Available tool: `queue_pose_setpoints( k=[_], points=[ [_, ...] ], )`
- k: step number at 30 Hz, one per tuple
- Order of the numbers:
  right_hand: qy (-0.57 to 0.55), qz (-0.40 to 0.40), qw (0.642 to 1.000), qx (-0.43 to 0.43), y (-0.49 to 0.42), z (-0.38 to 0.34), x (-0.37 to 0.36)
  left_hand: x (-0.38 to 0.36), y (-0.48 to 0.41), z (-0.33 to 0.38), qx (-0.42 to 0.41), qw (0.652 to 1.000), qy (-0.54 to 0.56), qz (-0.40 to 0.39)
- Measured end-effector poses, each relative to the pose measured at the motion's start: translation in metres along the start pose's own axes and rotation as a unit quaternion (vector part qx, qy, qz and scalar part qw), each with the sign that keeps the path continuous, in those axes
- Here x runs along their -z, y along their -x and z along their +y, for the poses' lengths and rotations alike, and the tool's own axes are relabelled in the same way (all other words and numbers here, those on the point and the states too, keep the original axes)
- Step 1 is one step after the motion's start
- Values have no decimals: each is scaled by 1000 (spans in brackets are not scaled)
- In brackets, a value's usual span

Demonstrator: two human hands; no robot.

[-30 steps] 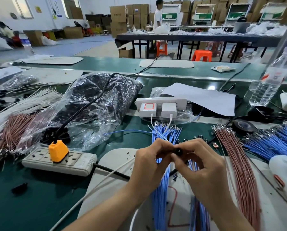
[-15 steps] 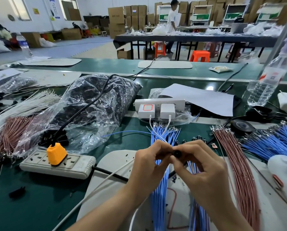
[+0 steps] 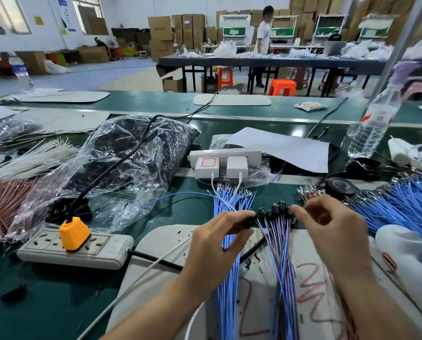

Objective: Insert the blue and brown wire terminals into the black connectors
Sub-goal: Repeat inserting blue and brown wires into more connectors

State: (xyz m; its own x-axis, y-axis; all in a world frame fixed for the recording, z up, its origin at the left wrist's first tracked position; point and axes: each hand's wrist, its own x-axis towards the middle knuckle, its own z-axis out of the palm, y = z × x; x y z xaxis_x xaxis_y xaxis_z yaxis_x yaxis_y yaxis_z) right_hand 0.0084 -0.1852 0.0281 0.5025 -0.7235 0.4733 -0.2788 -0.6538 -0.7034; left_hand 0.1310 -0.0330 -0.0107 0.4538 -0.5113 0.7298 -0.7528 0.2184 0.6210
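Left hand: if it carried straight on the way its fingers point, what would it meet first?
Probably the bunch of black connectors just right of the left hand, then the right hand; depth is unclear.

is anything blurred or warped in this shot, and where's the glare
Head view: the right hand is motion-smeared, while the left hand pinching a black connector is sharp; wide-angle warp leans the pole and water bottle at the right edge; light glares off the clear plastic bag.
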Motion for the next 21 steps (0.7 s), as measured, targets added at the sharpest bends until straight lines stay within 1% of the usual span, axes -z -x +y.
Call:
queue_pose_setpoints(
  k=[1,2,3,4,5,9,12,15,21],
  points=[
    [93,-22,994,-56,-4,11,5,0,0,1,-7,1000,2,-6],
    [160,-59,978,-118,-6,20,8,0,0,2,-12,1000,4,-12],
    [200,-99,960,-171,-7,26,10,-1,0,3,-13,1000,6,-16],
    [221,-128,946,-202,-7,29,9,-2,0,3,-10,1000,10,-17],
    [233,-142,938,-213,-7,30,8,-2,1,3,-5,1000,15,-17],
    [260,-129,934,-208,-8,26,2,-1,2,1,9,999,27,-16],
    [245,-109,938,-219,-6,27,3,-1,2,0,20,999,30,-10],
    [234,-89,945,-210,-7,30,8,-2,2,0,29,999,31,-14],
    [233,-106,944,-208,-7,29,5,0,3,1,32,999,32,-25]
  ],
)
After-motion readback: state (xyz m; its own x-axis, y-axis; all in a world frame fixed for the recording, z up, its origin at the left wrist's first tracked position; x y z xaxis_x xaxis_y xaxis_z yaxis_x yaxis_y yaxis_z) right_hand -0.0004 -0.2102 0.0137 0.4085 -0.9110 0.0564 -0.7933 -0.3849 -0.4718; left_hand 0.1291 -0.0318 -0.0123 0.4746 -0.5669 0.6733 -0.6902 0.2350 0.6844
